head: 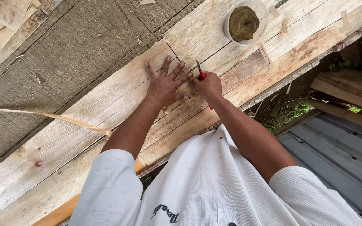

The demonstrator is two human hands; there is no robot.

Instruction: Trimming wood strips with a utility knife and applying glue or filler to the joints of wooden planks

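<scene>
- On the plank table (84, 121), a pale thin wood piece (186, 88) lies flat under the left hand (164, 86), fingers spread.
- Right hand (208, 85) holds its grip closed around a red-handled knife (200, 72), blade at the piece's edge.
- Beyond, a round clear tub (246, 21) holds a brown lump.

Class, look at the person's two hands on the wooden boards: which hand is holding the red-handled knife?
The right hand grips the red-handled knife. The left hand holds nothing: it lies flat, fingers spread, pressing a small thin wood piece onto the boards.
</scene>
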